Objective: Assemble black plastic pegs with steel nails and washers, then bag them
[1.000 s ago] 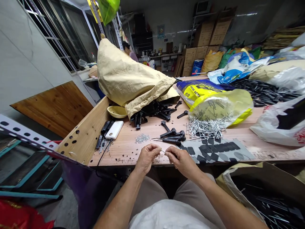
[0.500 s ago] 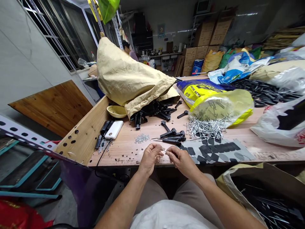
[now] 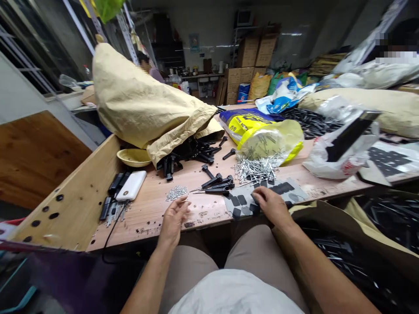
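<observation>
My left hand [image 3: 174, 218] is at the front of the wooden table, just below a small pile of tiny silver metal parts [image 3: 176, 192]. Its fingers are curled toward the thumb, and I cannot make out what is between them. My right hand [image 3: 272, 204] rests over a grey sheet [image 3: 297, 186] carrying several black pads [image 3: 241, 199], its fingertips pinched at the edge of a dark pad. Between the hands, farther back, lie black plastic handle-like parts [image 3: 216, 185], one with a thin metal pin sticking out. Behind the sheet is a heap of silver pins [image 3: 255, 170].
A large tan sack [image 3: 147, 100] spills black parts at the left. A yellow bowl [image 3: 134, 158] and a white power bank [image 3: 131, 186] with a cable sit by the wooden side board [image 3: 72, 196]. A yellow-blue bag [image 3: 252, 126] and a white plastic bag [image 3: 340, 152] stand right.
My hands were together on a thin pin and are now apart, the left toward the tiny metal parts, the right over the pads. The view has turned to the right.
</observation>
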Tool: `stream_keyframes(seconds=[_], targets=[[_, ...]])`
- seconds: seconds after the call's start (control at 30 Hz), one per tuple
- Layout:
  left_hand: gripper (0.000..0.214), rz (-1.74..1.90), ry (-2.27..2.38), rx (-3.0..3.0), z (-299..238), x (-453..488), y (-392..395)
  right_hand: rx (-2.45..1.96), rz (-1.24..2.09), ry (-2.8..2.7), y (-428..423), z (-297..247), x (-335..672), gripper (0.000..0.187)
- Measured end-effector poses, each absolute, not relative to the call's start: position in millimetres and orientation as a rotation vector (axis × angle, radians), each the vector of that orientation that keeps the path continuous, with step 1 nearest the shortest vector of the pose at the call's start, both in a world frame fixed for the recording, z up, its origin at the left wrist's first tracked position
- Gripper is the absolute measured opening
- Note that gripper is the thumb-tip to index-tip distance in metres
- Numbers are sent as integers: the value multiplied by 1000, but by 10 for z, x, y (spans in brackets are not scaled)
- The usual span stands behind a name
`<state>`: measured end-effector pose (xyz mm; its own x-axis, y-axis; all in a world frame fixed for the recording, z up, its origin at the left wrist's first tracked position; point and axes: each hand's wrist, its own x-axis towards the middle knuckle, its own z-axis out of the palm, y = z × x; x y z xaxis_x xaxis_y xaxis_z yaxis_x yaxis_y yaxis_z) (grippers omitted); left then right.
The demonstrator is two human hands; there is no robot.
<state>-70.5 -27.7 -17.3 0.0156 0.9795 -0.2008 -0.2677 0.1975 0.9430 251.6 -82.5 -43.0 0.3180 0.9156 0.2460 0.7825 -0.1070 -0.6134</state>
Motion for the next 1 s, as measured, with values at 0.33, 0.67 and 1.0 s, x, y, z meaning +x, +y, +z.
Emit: stream_keyframes(seconds=[0.33, 0.67, 1.0], targets=[[48, 1216, 1107, 895, -309, -822, -226, -2394, 139, -1226, -1033, -215, 3329, 18], [49, 1240, 1114, 870, -258, -846, -266, -1439, 1260, -1101, -1304, -364, 2142, 42], [23, 1309, 1373, 1226, -440, -1092, -64, -2025, 651, -1345, -1930, -637, 3536, 30]])
